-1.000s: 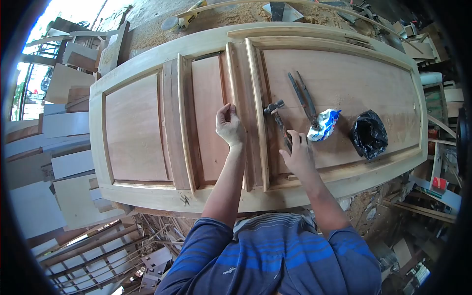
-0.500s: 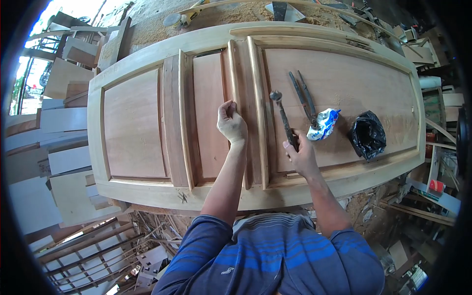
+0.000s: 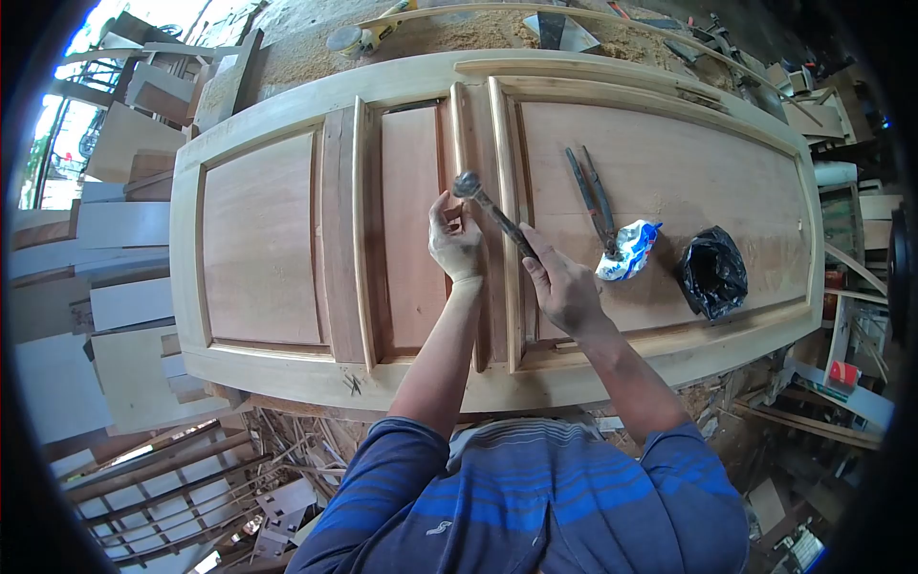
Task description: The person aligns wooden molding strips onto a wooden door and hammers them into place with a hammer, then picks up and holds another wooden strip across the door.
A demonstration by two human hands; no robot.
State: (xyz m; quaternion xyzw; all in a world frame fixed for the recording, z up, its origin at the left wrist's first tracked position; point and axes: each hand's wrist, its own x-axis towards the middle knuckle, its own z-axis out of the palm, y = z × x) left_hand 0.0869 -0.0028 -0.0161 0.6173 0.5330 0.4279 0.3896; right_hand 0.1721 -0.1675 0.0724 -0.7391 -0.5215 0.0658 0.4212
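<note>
A panelled wooden door (image 3: 335,230) lies flat in front of me, with loose moulding strips along its panel edges. My right hand (image 3: 566,287) grips the handle of a hammer (image 3: 497,218), whose head is just above my left fingertips. Over the middle moulding strip (image 3: 458,134), my left hand (image 3: 458,241) has thumb and finger pinched; whatever is between them is too small to name. Pincers (image 3: 592,196) rest on the right panel, their end against a white and blue packet (image 3: 629,251). Beside the packet sits an open black plastic bag (image 3: 714,273).
Several small nails (image 3: 352,385) lie on the door's near frame. A power tool (image 3: 354,40) stands beyond the far edge amid sawdust. Stacked boards (image 3: 124,225) fill the left side, and scrap wood (image 3: 311,445) lies below the near edge.
My right hand has picked the hammer up off the door and swung its head left, over my left hand. My left hand keeps its place at the strip.
</note>
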